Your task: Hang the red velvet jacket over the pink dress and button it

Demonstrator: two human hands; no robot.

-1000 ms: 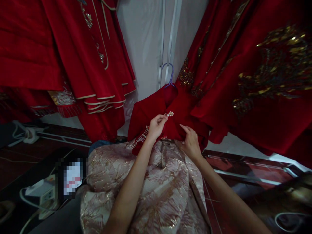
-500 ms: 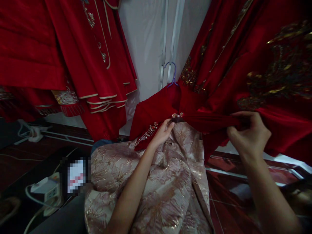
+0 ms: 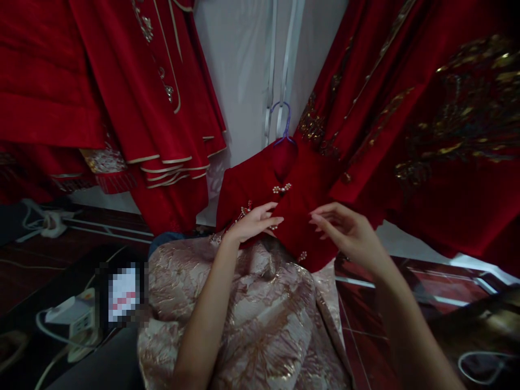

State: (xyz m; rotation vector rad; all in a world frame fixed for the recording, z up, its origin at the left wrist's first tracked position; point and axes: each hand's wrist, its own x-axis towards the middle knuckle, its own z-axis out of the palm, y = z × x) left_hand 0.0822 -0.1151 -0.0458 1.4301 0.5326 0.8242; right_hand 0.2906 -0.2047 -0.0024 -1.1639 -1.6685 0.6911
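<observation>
A red velvet garment (image 3: 300, 184) with pearl clasps hangs on a blue hanger (image 3: 283, 122) over a pale pink and gold brocade dress (image 3: 264, 319). My left hand (image 3: 254, 222) lies on the red front flap, fingers stretched out flat just below a pearl clasp (image 3: 281, 189). My right hand (image 3: 347, 233) hovers at the flap's right edge with fingers spread and slightly curled, holding nothing.
Red gowns with gold trim (image 3: 122, 97) hang at the left, and gold-embroidered red robes (image 3: 426, 124) at the right. A white wall (image 3: 244, 70) shows between them. A power strip with cables (image 3: 77, 325) lies on the dark floor at lower left.
My right hand let go of the red fabric it had pulled out to the right and came back to the flap. The flap now lies over the brocade dress.
</observation>
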